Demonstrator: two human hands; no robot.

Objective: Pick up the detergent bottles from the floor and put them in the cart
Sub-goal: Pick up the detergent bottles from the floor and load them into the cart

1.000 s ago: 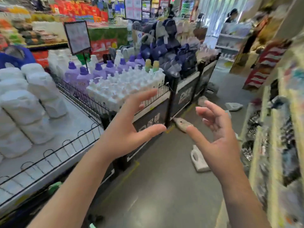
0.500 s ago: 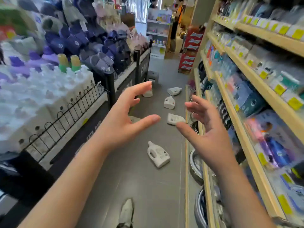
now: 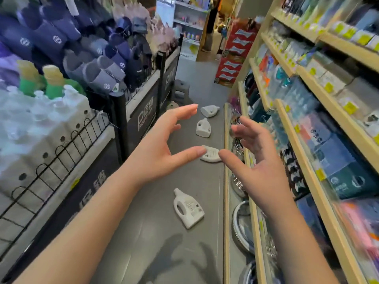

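Note:
Several white detergent bottles lie on the grey aisle floor. The nearest bottle [image 3: 188, 208] lies on its side below my hands. A second bottle [image 3: 211, 154] shows between my two thumbs, a third [image 3: 203, 128] lies farther off, and a fourth [image 3: 209, 111] lies beyond it. My left hand [image 3: 162, 148] and my right hand [image 3: 258, 160] are held out in the air above the floor, fingers spread, holding nothing. No cart is in view.
A wire-fenced display [image 3: 61, 144] with white bottles and slippers lines the left. Wooden shelves [image 3: 307, 119] with packaged goods and metal pans [image 3: 242, 226] line the right. A grey stool [image 3: 181, 89] stands far down the aisle, a person [image 3: 211, 27] beyond it.
The view has swung right from the left display to look down the aisle, then moved forward. The floor bottles have come closer. Both hands stay spread and empty.

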